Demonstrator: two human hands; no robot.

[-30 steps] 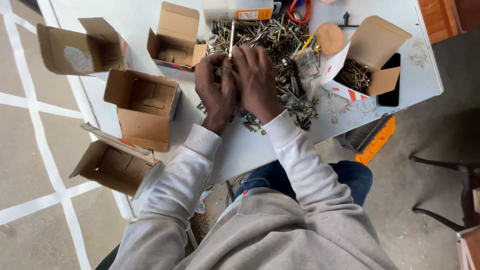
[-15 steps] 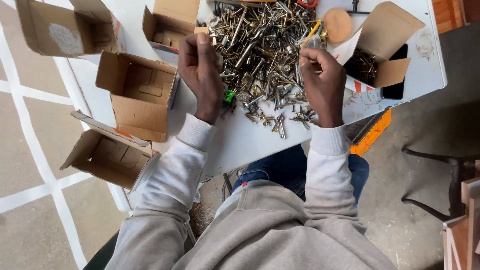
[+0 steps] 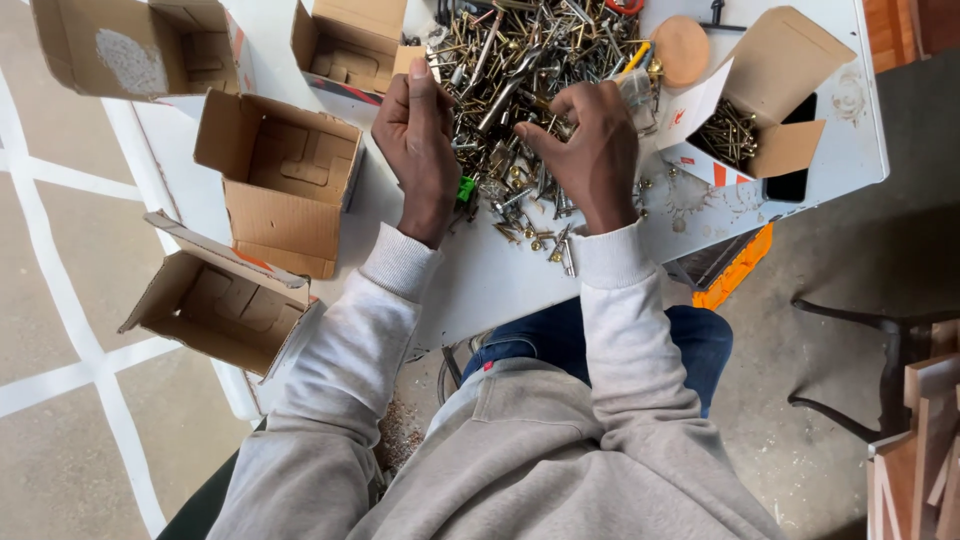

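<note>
Hands apart now: your left hand (image 3: 420,140) curls shut at the screw pile's (image 3: 530,90) left edge, contents hidden. Your right hand (image 3: 590,140) has moved into the pile, fingers pinching screws; sorting continues.

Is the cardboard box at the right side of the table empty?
No, the open box on the table holds a heap of screws inside it.
</note>
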